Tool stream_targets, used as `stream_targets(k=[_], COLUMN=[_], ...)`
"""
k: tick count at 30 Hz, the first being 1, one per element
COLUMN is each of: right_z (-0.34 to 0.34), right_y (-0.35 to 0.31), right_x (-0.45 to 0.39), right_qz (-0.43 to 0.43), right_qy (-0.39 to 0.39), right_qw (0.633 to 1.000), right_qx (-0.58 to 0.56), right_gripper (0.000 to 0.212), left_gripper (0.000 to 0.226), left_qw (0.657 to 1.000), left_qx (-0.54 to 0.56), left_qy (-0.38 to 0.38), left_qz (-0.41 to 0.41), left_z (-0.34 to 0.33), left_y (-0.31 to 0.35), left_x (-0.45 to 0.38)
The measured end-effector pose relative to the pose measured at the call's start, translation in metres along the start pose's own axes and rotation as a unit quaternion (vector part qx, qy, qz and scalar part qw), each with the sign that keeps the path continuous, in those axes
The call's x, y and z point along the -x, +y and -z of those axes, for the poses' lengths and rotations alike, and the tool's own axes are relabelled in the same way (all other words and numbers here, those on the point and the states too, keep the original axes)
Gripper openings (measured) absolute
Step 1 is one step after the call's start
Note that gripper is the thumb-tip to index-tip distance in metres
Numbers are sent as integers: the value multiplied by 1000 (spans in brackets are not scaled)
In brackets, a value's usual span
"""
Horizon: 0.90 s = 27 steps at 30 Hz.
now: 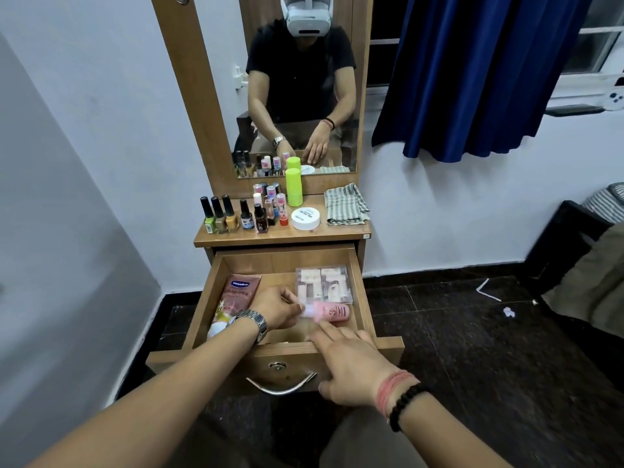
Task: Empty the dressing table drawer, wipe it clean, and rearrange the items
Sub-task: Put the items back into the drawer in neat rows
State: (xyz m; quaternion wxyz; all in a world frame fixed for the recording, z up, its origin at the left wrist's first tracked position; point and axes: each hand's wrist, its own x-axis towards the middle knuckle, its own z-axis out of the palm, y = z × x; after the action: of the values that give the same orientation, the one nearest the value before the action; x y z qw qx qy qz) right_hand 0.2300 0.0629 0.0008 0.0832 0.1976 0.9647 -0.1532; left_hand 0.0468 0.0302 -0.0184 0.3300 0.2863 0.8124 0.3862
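Left hand [277,307]: your fingers pinch the pink bottle [332,311] by its cap end — wrist reaching over the drawer [363,295] front edge.
Right hand [353,364]: fingers spread, resting on the drawer's front edge.
Bottle: lying near the front right corner.

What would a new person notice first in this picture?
Probably the open drawer, pulled out in the middle, where the left hand pinches a pink bottle by its cap. Next, the bright green tube standing upright on the tabletop before the mirror, beside a row of nail polish bottles.
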Motion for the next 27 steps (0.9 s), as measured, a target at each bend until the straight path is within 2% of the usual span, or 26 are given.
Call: stream_targets(k=[3,8,12,17,21,24,27], right_z=[1,0,0,1,0,-1,-2], right_y=[0,0,0,0,0,1,1], right_x=[0,-1,-1,1,1,0,0], right_qz=[-1,0,1,4,5,8,8], right_qy=[-2,0,2,8,12,9,6], right_qw=[1000,1000,1000,1000,1000,1000,1000], right_qx=[-5,-1,1,-1,-2,-5,-4], right_gripper=[72,69,67,65,68,72,74], left_gripper=[15,9,14,19,16,13,9], left_qw=[999,997,996,988,992,995,994], left_qx=[-49,-68,-85,-152,-105,-73,-65], left_qy=[-8,-16,-11,-33,-67,-48,19], left_qz=[5,21,28,3,-18,-56,-86], left_z=[-7,-11,-12,-10,6,37,66], left_y=[-3,-4,-6,-6,-3,3,9], left_x=[-10,-20,-24,-22,-19,-18,-21])
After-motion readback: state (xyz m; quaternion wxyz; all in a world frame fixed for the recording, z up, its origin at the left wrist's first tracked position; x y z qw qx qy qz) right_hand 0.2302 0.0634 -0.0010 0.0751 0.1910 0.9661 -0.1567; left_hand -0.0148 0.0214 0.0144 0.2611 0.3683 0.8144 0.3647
